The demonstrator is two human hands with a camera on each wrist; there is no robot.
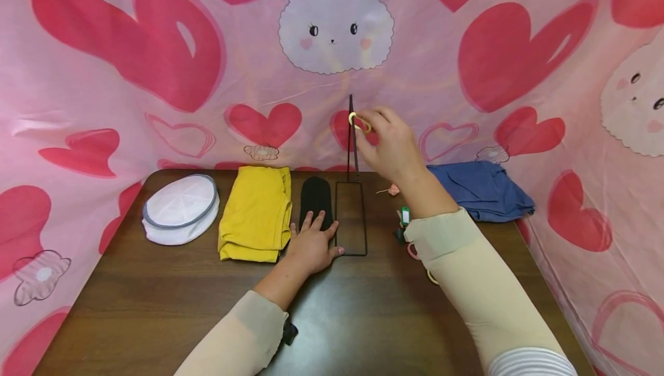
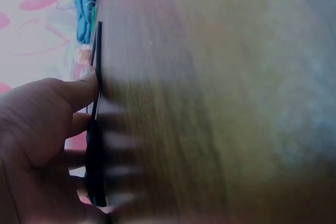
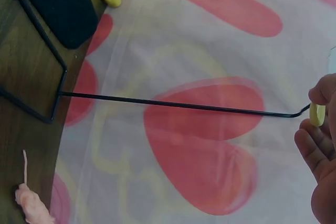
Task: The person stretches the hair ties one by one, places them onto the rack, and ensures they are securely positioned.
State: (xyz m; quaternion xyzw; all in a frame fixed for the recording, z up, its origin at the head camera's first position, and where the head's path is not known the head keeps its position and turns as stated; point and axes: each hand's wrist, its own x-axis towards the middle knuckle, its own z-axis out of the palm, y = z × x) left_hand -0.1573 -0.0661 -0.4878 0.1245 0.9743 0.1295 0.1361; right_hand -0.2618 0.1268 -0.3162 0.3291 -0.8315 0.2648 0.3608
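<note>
Right grip (image 1: 386,142) pinches a yellow ring (image 1: 359,122) at the wire stand's (image 1: 351,214) tip, not hung yet. Left grip (image 1: 311,243), fingers flat, presses the stand's base at 6 o'clock.

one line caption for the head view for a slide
Right hand holds a yellow ring at the top of a black wire stand; left hand steadies its base.

Head view bright, evenly lit, sharp; soft glare on the table (image 1: 332,318) at lower centre, edges bowed by wide lens. Left wrist view badly blurred, washed out at upper left, tabletop hazy. Right wrist view bright, slightly soft, weak shadows.
</note>
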